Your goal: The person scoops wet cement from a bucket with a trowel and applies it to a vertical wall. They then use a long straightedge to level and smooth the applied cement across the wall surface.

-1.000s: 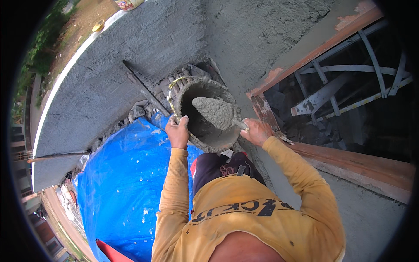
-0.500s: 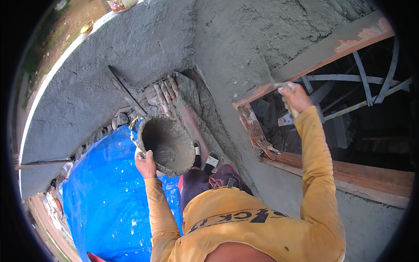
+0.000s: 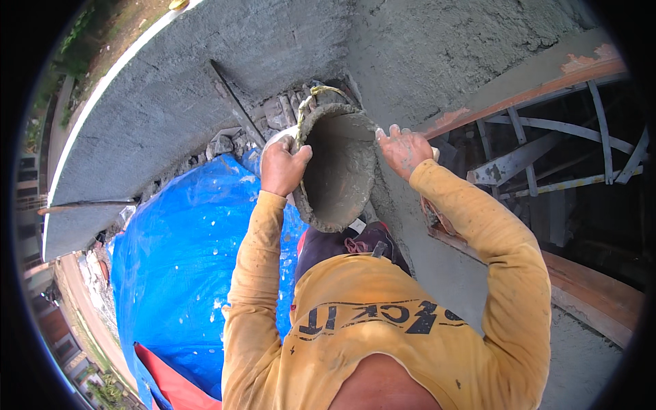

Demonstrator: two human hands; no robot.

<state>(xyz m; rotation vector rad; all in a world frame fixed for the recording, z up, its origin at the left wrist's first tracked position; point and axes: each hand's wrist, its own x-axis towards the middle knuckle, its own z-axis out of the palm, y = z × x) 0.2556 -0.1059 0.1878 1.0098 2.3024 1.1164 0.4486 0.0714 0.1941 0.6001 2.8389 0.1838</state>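
My left hand (image 3: 283, 164) grips the left rim of a mortar-crusted bucket (image 3: 336, 160) with a yellowish rope handle (image 3: 328, 89). The bucket is held tipped above my legs, its inside coated in wet grey mortar. My right hand (image 3: 404, 150) is closed round the pale trowel handle (image 3: 433, 153) at the bucket's right rim, mortar on my fingers; the trowel's blade is hidden.
A rough grey wall (image 3: 451, 61) rises beside a wood-framed opening (image 3: 584, 287) with metal bars (image 3: 598, 130). A blue tarp (image 3: 171, 273) covers the left, below a grey ledge (image 3: 150, 116) with sticks and rubble (image 3: 222, 143).
A loaded trowel went from the bucket up to the wall. My right hand has since come back down to the bucket, which has moved right and up and is more tipped.
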